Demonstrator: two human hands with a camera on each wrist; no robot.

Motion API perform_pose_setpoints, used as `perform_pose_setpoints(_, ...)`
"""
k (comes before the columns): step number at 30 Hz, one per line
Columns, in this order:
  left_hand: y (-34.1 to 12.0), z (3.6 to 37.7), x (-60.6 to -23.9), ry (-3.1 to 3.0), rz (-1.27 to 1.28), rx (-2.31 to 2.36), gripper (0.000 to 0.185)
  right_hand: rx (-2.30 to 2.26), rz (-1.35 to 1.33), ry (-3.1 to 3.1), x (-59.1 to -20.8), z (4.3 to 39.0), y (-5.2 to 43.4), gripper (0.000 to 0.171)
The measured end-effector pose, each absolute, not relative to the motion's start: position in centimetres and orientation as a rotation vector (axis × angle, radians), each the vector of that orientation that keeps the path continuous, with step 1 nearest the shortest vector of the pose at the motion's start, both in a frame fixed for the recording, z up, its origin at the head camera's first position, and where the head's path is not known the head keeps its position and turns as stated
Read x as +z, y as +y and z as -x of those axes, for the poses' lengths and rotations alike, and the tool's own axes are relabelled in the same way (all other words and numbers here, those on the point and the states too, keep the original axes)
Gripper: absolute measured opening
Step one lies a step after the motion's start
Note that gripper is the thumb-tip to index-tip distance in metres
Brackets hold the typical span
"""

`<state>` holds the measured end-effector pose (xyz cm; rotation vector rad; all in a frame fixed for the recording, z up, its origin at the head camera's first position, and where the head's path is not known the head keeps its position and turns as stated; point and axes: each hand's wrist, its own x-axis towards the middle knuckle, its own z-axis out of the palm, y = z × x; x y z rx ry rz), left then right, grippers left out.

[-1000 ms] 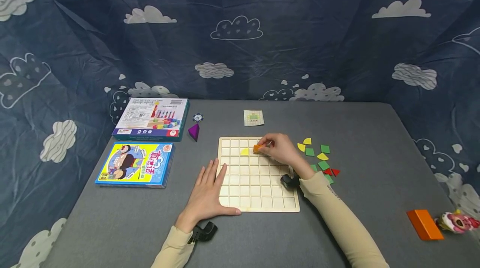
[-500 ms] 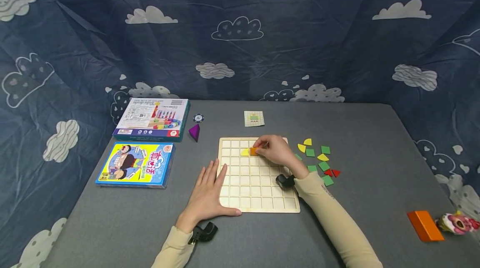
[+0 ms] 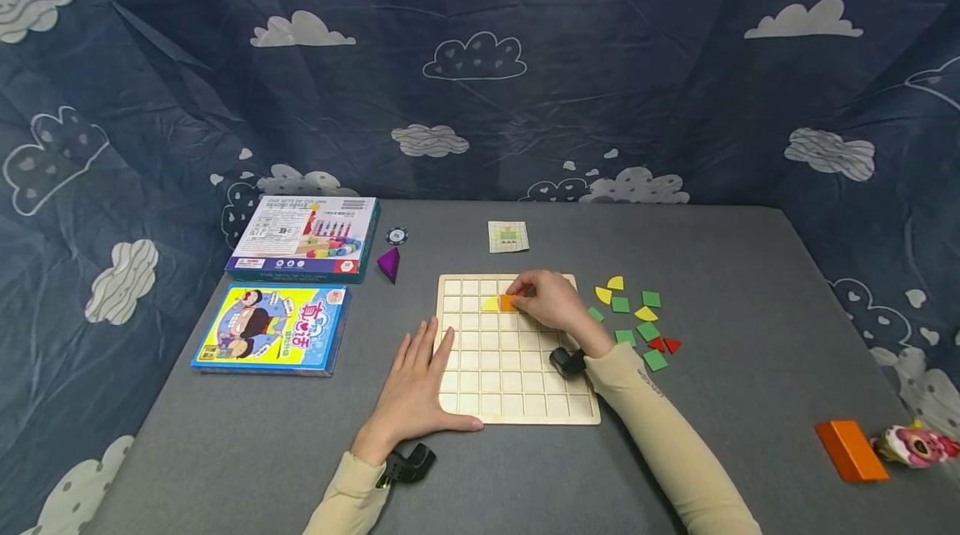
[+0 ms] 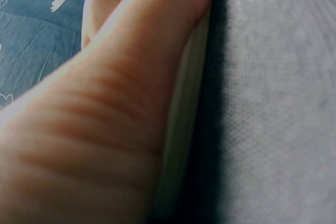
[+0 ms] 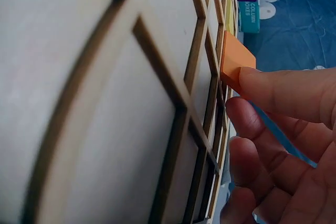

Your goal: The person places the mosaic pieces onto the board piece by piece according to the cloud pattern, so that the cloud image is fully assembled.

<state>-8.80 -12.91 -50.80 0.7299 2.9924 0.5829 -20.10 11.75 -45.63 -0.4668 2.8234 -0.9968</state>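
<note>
My right hand [image 3: 551,299] pinches an orange square tile [image 5: 235,59] by its edge, over the wooden grid board [image 3: 521,389]. In the head view the orange tile sits at a cell right beside a yellow tile [image 3: 490,303] in the same row. The right wrist view shows it tilted, its lower edge at the cell's ridges. My left hand [image 3: 415,389] lies with fingers spread along the board's left edge, the thumb at the front left corner. In the left wrist view that hand's thumb side [image 4: 121,87] fills much of the frame, against the board's side.
Green squares [image 3: 651,299], yellow quarter-circles [image 3: 646,313] and red triangles [image 3: 672,346] lie right of the board. A pattern card [image 3: 508,237] is behind it. Two boxes [image 3: 273,328], a chip [image 3: 397,236] and a purple piece [image 3: 388,265] stand left. An orange block [image 3: 851,451] and a figurine [image 3: 911,445] are far right.
My right hand has moved slightly left with the orange tile, bringing it right beside the yellow one. The tile's face now shows more in the head view. My left hand stays in place.
</note>
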Motion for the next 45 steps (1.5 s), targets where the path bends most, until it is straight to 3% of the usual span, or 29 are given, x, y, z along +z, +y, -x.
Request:
perform_pose_setpoints(32,-13.0,8.9,-51.0,3.0,-0.744,0.581,0.13,-0.993,0.441,2.736,-45.9,20.3,12.7,0.014)
perform_pose_setpoints(39,-13.0,8.9,-51.0,2.999,-0.732,0.583,0.13,-1.089,0.513,2.673,-45.2,20.0,14.5,0.023)
perform_pose_setpoints(45,-12.9,8.9,-51.0,3.007,-0.752,0.591,0.13,-1.134,0.434,2.759,-44.6,19.9,17.6,0.021)
